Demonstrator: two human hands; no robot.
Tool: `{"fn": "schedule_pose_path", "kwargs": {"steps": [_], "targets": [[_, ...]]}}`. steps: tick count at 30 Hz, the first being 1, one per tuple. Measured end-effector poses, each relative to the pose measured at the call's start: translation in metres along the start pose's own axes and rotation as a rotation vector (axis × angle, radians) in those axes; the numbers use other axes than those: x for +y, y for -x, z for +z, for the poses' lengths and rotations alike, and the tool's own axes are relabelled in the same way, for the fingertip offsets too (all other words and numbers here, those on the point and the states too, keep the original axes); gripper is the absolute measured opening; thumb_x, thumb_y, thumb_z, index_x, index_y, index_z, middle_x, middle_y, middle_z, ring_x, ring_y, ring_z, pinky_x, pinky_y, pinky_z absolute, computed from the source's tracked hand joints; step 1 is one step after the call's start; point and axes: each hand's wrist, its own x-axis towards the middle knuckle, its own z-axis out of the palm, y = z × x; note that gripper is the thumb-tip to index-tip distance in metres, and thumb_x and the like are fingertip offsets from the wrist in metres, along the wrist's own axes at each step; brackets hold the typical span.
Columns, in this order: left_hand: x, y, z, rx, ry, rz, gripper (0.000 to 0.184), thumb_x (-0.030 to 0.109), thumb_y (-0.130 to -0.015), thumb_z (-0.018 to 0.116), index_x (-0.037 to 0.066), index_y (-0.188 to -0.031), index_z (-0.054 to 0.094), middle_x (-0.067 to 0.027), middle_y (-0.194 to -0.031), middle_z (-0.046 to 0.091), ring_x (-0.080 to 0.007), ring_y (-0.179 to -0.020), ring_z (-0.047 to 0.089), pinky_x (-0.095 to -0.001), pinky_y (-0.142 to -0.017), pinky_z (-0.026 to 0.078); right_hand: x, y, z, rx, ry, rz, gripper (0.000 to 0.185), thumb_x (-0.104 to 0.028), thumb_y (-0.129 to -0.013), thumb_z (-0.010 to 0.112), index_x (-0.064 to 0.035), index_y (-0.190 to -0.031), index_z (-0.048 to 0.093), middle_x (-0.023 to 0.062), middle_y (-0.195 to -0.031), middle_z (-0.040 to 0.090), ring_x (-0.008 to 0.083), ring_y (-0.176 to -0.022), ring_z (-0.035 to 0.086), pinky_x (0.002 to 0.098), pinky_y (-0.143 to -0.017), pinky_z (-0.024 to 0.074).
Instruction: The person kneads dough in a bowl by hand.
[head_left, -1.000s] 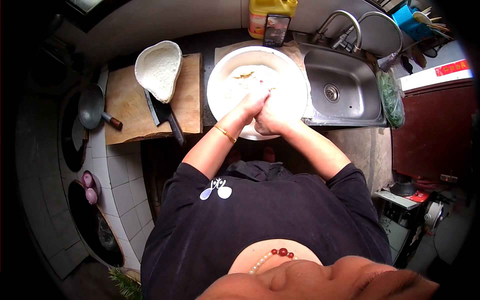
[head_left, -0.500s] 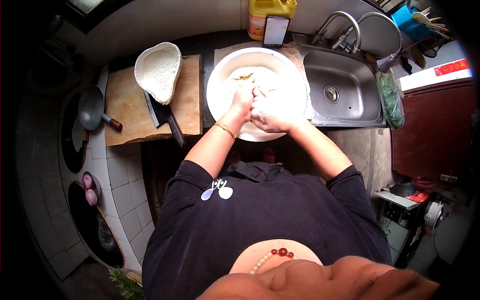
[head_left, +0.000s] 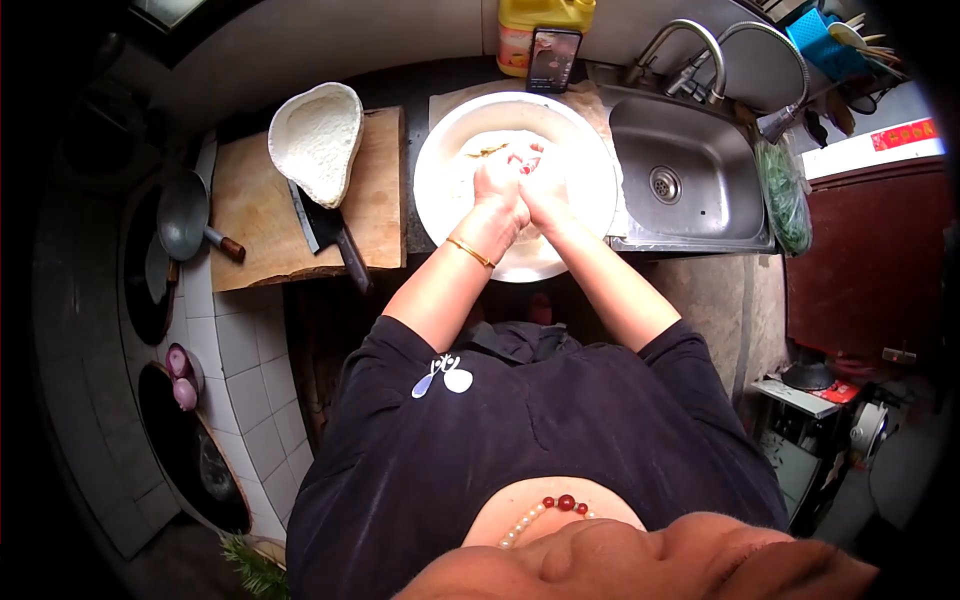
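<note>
A large white basin (head_left: pixel 436 205) sits on the counter in front of me, with white flour-like stuff (head_left: pixel 470 165) and a yellowish streak inside, partly washed out by glare. Over the basin, my left hand (head_left: pixel 500 188) and my right hand (head_left: pixel 545 188) press together side by side, wrists nearly touching. Their fingers look curled inward, and red nails show at the far end. Whatever lies between them is hidden by the hands and the glare. A gold bracelet (head_left: pixel 470 252) circles my left wrist.
Left of the basin, a wooden board (head_left: pixel 240 215) holds a bowl of white powder (head_left: pixel 318 140) and a cleaver (head_left: pixel 335 240). A phone (head_left: pixel 553 62) leans on a yellow jug (head_left: pixel 515 45) behind. To the right is a steel sink (head_left: pixel 690 150) with faucets (head_left: pixel 715 75).
My right hand has turned and moved from across the near side of the basin to lie alongside my left. Both hands sit closer together. The phone screen went from white to dark.
</note>
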Motion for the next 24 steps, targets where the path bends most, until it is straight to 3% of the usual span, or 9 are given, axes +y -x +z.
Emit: {"fn": "schedule_pose_path", "kwargs": {"steps": [3, 6, 9, 11, 12, 15, 18, 21, 24], "targets": [[0.000, -0.012, -0.012, -0.036, 0.152, -0.065, 0.027, 0.018, -0.095, 0.038, -0.002, -0.104, 0.054, -0.0162, -0.102, 0.058, -0.0293, -0.095, 0.058, -0.0412, -0.084, 0.050, -0.002, 0.005, 0.006, -0.040, -0.586, 0.279, 0.029, 0.001, -0.082, 0.065, 0.0013, -0.110, 0.055, 0.0130, -0.099, 0.063, 0.0200, -0.088, 0.063, 0.0305, -0.079, 0.0527], [-0.004, -0.021, -0.019, -0.146, 0.298, -0.099, 0.035, 0.026, -0.096, 0.035, -0.002, -0.108, 0.052, -0.0186, -0.107, 0.057, -0.0315, -0.100, 0.057, -0.0437, -0.088, 0.049, -0.002, 0.006, -0.004, -0.189, -0.754, 0.506, 0.030, 0.000, -0.087, 0.061, 0.0013, -0.115, 0.052, 0.0103, -0.103, 0.061, 0.0182, -0.090, 0.061, 0.0271, -0.082, 0.0511], [0.000, -0.031, -0.027, -0.446, 0.465, -0.175, 0.043, 0.033, -0.097, 0.032, -0.003, -0.113, 0.050, -0.0210, -0.112, 0.055, -0.0337, -0.104, 0.055, -0.0463, -0.092, 0.047, -0.011, 0.022, 0.012, -0.051, -1.099, 0.479, 0.024, 0.002, -0.087, 0.059, 0.0001, -0.111, 0.053, 0.0090, -0.103, 0.061, 0.0163, -0.095, 0.058, 0.0273, -0.085, 0.0492], [0.005, -0.026, -0.029, -0.351, 0.463, -0.192, 0.049, 0.038, -0.098, 0.031, -0.003, -0.116, 0.049, -0.0226, -0.115, 0.055, -0.0352, -0.107, 0.055, -0.0480, -0.095, 0.046, -0.024, 0.028, 0.009, -0.031, -1.043, 0.559, 0.018, 0.000, -0.089, 0.057, -0.0018, -0.107, 0.054, 0.0081, -0.101, 0.059, 0.0154, -0.096, 0.057, 0.0293, -0.087, 0.0484], [0.013, -0.004, -0.011, -0.003, 0.381, -0.178, 0.060, 0.047, -0.099, 0.027, -0.004, -0.123, 0.046, -0.0254, -0.123, 0.052, -0.0372, -0.112, 0.053, -0.0507, -0.098, 0.043, -0.031, 0.030, 0.007, -0.065, -1.014, 0.596, 0.016, -0.003, -0.091, 0.056, -0.0020, -0.107, 0.055, 0.0083, -0.102, 0.059, 0.0152, -0.097, 0.056, 0.0295, -0.086, 0.0483], [0.008, 0.010, -0.008, -0.071, 0.317, -0.095, 0.044, 0.041, -0.096, 0.036, 0.002, -0.108, 0.051, -0.0174, -0.104, 0.057, -0.0296, -0.094, 0.057, -0.0444, -0.090, 0.047, -0.039, 0.027, 0.001, -0.151, -0.927, 0.663, 0.015, -0.006, -0.092, 0.055, -0.0022, -0.107, 0.056, 0.0086, -0.103, 0.059, 0.0152, -0.097, 0.056, 0.0297, -0.085, 0.0481], [0.001, 0.003, -0.015, -0.185, 0.325, -0.058, 0.050, 0.046, -0.096, 0.036, 0.001, -0.111, 0.051, -0.0152, -0.109, 0.057, -0.0288, -0.101, 0.055, -0.0447, -0.092, 0.046, -0.025, 0.016, -0.002, -0.157, -0.827, 0.616, 0.016, -0.009, -0.093, 0.054, -0.0021, -0.107, 0.056, 0.0087, -0.104, 0.059, 0.0153, -0.097, 0.056, 0.0298, -0.085, 0.0480], [0.008, 0.001, -0.019, -0.310, 0.192, -0.009, 0.074, 0.056, -0.098, 0.021, -0.003, -0.142, 0.029, -0.0233, -0.140, 0.040, -0.0376, -0.129, 0.038, -0.0493, -0.111, 0.028, -0.016, 0.003, 0.003, -0.132, -0.722, 0.536, 0.017, -0.011, -0.093, 0.053, -0.0021, -0.108, 0.057, 0.0089, -0.104, 0.059, 0.0155, -0.097, 0.056, 0.0299, -0.085, 0.0479], [0.009, 0.014, -0.016, -0.345, 0.194, 0.007, 0.061, 0.043, -0.101, 0.027, -0.004, -0.140, 0.033, -0.0208, -0.140, 0.042, -0.0328, -0.130, 0.039, -0.0445, -0.111, 0.030, -0.014, -0.008, 0.002, -0.143, -0.711, 0.501, 0.019, -0.013, -0.094, 0.053, -0.0020, -0.109, 0.057, 0.0091, -0.105, 0.059, 0.0156, -0.097, 0.056, 0.0300, -0.084, 0.0478]]}}
